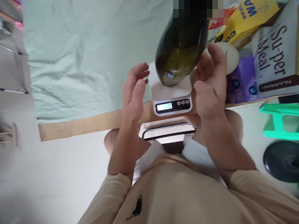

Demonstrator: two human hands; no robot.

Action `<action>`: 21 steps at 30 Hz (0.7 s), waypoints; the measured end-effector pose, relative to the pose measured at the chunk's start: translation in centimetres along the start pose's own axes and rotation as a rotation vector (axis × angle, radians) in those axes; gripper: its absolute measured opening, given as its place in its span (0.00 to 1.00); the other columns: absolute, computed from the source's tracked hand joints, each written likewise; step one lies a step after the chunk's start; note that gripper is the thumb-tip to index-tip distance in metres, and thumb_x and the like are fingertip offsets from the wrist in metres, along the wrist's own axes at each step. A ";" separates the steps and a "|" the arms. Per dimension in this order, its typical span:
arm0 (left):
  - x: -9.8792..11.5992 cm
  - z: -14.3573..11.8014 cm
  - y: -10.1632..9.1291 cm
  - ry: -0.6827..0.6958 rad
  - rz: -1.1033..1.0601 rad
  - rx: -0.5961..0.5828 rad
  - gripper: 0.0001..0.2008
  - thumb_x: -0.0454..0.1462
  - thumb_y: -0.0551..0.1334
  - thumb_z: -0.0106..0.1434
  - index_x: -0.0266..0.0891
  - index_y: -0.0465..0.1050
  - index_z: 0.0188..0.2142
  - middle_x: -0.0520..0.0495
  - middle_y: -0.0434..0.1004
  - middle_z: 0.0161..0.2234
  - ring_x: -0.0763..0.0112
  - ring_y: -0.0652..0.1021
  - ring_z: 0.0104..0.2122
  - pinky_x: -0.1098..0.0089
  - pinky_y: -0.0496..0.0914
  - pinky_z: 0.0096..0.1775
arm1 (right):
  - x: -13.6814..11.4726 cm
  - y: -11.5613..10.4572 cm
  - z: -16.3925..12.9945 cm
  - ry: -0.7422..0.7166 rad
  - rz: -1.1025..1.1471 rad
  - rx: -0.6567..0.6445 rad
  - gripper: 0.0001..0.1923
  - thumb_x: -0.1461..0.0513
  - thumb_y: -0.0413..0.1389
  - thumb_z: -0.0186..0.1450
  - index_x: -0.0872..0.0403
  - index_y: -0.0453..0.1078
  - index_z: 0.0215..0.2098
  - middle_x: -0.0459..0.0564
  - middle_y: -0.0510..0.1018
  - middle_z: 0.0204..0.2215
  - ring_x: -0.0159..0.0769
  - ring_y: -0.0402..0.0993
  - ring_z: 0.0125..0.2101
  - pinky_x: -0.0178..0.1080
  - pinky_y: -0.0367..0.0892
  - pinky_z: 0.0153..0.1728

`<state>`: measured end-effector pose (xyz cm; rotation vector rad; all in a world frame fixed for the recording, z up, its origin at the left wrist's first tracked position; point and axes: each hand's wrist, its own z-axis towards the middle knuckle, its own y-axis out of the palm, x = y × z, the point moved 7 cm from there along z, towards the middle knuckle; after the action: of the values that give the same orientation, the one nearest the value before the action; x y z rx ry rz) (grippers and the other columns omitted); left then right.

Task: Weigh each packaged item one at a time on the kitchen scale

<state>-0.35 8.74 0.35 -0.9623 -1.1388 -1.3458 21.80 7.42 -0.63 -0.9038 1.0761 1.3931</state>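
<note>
Head view: dark green glass bottle (pixel 181 46) standing upright on the small white digital kitchen scale (pixel 171 93), its top blurred out at the far edge of the picture. Scale sitting at the near edge of the table (pixel 77 127), lit display facing the person, pale green wrinkled cloth (pixel 81 53) spread over the table to the left and far side. Left hand (pixel 134 91) held up just left of the scale, fingers (pixel 137 73) spread wide and gripping nothing, apart from the bottle. Right hand (pixel 210 84) just right of the bottle, open too, fingers (pixel 216 54) close beside the glass; touching or a hair apart, cannot tell.

Probably heavy for its size, rigid, smooth and slippery, and breakable if tipped off the small platform. Tall body on a narrow base, so likely to topple with a sideways nudge. Best taken around the wide lower body with a full wrap, or by the neck with the other palm under the base.

Grey "Su-per Meal" box (pixel 275 53) and yellow carton (pixel 252 15) crowded far right; green plastic stool (pixel 280 121) on the floor at right.
</note>
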 end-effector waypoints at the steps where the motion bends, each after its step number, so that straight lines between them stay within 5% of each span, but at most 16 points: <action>1: 0.5 -0.1 -0.4 0.040 -0.014 0.037 0.20 0.58 0.69 0.66 0.47 0.81 0.45 0.47 0.87 0.42 0.67 0.86 0.40 0.68 0.79 0.41 | -0.6 -0.5 -0.2 -0.064 -0.029 0.056 0.33 0.52 0.60 0.63 0.33 0.62 0.66 0.38 0.68 0.68 0.37 0.63 0.73 0.50 0.58 0.77; 4: 1.4 -0.3 -1.4 0.104 0.002 0.129 0.16 0.51 0.67 0.72 0.43 0.77 0.35 0.55 0.76 0.20 0.77 0.75 0.19 0.71 0.69 0.25 | -2.5 -1.8 -0.6 -0.294 -0.082 0.251 0.23 0.47 0.60 0.64 0.39 0.72 0.57 0.44 0.76 0.50 0.36 0.79 0.51 0.42 0.77 0.49; 7: 1.7 -0.1 -2.0 0.160 0.032 0.179 0.15 0.48 0.63 0.75 0.41 0.77 0.36 0.55 0.74 0.23 0.79 0.69 0.18 0.70 0.61 0.21 | -3.3 -2.3 -0.6 -0.417 -0.097 0.425 0.16 0.48 0.59 0.65 0.44 0.76 0.46 0.44 0.72 0.34 0.28 0.71 0.30 0.33 0.66 0.28; 10: 2.0 0.0 -2.1 0.203 0.034 0.181 0.06 0.37 0.69 0.70 0.42 0.78 0.35 0.51 0.75 0.32 0.76 0.72 0.27 0.69 0.63 0.26 | -3.0 -2.5 -0.5 -0.447 -0.094 0.510 0.14 0.47 0.60 0.64 0.46 0.75 0.40 0.42 0.67 0.27 0.26 0.66 0.24 0.31 0.62 0.23; 13: 2.4 -0.1 -1.5 0.197 0.033 0.134 0.15 0.32 0.69 0.68 0.42 0.72 0.25 0.51 0.70 0.28 0.74 0.69 0.26 0.66 0.59 0.26 | -2.8 -2.6 -0.5 -0.482 -0.157 0.524 0.17 0.44 0.60 0.64 0.47 0.72 0.38 0.41 0.64 0.25 0.26 0.63 0.21 0.32 0.60 0.19; 17: 2.1 -0.3 -0.5 0.119 -0.047 0.110 0.18 0.42 0.65 0.74 0.42 0.74 0.26 0.54 0.63 0.18 0.74 0.61 0.17 0.65 0.50 0.23 | -2.4 -3.1 -0.4 -0.507 -0.124 0.509 0.15 0.47 0.60 0.64 0.48 0.72 0.38 0.40 0.64 0.24 0.26 0.63 0.20 0.32 0.59 0.17; 21: 1.5 -0.1 0.2 0.130 0.018 0.112 0.20 0.51 0.61 0.76 0.41 0.78 0.32 0.56 0.63 0.17 0.76 0.64 0.16 0.67 0.55 0.23 | -2.3 -3.2 -0.4 -0.561 -0.091 0.484 0.15 0.47 0.61 0.66 0.48 0.74 0.40 0.40 0.64 0.24 0.26 0.62 0.19 0.32 0.59 0.16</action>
<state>-0.34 8.36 1.82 -0.7904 -1.0922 -1.2969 25.17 6.34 1.08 -0.1846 0.8622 1.1366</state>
